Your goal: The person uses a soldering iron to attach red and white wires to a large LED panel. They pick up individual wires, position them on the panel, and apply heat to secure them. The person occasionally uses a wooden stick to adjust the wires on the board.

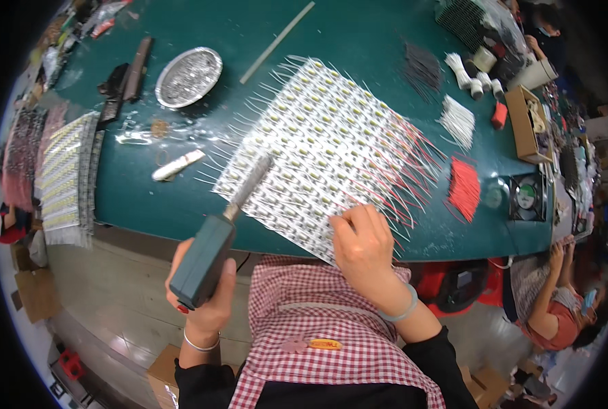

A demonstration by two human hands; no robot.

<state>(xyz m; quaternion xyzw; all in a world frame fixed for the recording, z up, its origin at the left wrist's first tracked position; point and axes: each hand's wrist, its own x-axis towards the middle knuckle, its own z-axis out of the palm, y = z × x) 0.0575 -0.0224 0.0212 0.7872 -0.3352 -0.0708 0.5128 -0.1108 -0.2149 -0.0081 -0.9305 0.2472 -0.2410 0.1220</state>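
My left hand (205, 290) is wrapped round a boxy dark green handheld tool (205, 259) with a long grey metal blade, whose kind I cannot make out. The blade tip hangs over the left part of a white panel (310, 146) of small circuit boards, set in rows with yellow spots. White wires stick out along the panel's left edge and red wires (406, 163) along its right. At the panel's near right edge, my right hand (364, 242) is closed, fingertips pinched beside the red wires. What they pinch, if anything, is hidden.
A metal bowl (189, 76) and a white tube (179, 165) lie left on the green table (358, 34). Bundles of red wire (463, 189), white wire (458, 121) and dark wire (421, 68) sit right, near a small fan (527, 196). More panels (68, 180) hang over the left edge.
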